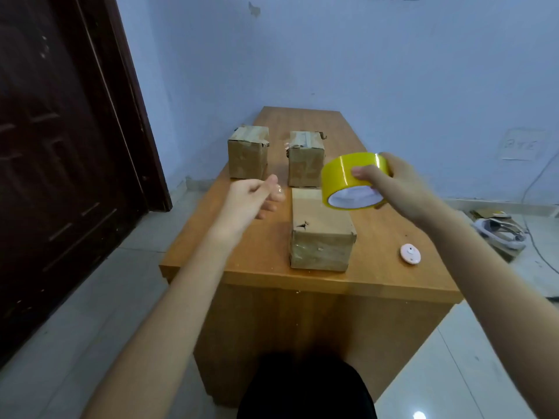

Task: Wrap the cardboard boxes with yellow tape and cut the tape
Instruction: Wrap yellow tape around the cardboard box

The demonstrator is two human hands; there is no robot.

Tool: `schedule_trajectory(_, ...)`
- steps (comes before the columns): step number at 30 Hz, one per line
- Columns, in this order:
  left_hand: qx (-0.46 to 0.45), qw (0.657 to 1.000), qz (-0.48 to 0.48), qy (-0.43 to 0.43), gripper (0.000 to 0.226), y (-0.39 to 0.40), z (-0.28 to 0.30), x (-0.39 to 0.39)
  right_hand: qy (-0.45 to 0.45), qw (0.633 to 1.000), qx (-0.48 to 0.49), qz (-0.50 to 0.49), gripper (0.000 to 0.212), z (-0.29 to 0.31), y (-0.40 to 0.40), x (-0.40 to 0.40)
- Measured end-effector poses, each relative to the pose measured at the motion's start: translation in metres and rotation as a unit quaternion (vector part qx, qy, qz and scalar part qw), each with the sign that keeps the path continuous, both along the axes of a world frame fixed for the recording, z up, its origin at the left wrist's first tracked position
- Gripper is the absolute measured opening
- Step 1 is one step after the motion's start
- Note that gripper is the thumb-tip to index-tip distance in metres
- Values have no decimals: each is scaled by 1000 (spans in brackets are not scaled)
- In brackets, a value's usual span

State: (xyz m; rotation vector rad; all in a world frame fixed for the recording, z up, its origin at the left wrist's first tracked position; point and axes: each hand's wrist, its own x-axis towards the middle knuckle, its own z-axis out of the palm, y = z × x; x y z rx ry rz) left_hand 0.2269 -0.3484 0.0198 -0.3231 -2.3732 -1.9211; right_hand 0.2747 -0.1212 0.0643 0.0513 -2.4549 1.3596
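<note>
Three cardboard boxes stand on the wooden table (260, 258): a near box (320, 231), a far left box (248, 152) and a far right box (306, 158). My right hand (393, 186) holds a roll of yellow tape (348, 179) in the air just above the near box's far end. My left hand (257, 198) hovers over the table left of the near box, fingers loosely curled, thumb and forefinger pinched together. Whether a tape end is between them I cannot tell.
A small round pink-white object (410, 253) lies on the table near its right front corner. A dark door (60, 146) stands to the left. Cardboard scraps and a white item (499, 234) lie on the tiled floor at right, with a cable along the wall.
</note>
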Motion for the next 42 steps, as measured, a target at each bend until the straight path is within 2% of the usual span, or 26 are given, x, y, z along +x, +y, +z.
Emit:
schedule_trajectory(4,123,984,-56,-113,36,22,-4,8,0,995,-8,104,33,-8,-13,1)
schedule_trajectory(7,182,971,-82,-133,38,26,-3,16,12,992,-6,126,36,-15,-13,-4)
schedule_trajectory(11,184,975,-68,-109,35,24,-2,20,20,990,-31,138,30,-20,-11,-8)
schedule_trajectory(18,186,972,-87,-113,20,23,-7,16,37,987,-45,151,33,-25,-15,-8)
schedule_trajectory(23,247,959,-79,-115,10,31,-8,15,36,986,-72,149,42,-25,-15,-8)
schedule_trajectory(30,207,975,-18,-76,21,44,-9,16,30,994,-42,98,48,-26,-17,-10)
schedule_trajectory(35,229,973,-3,-25,14,40,-6,17,36,996,-33,73,60,-27,-17,-8)
schedule_trajectory(38,220,975,-1,-11,15,35,-3,17,37,996,-41,64,51,-23,-18,-6)
schedule_trajectory(42,241,966,-31,-87,35,27,6,15,36,997,-24,68,23,-18,-16,-1)
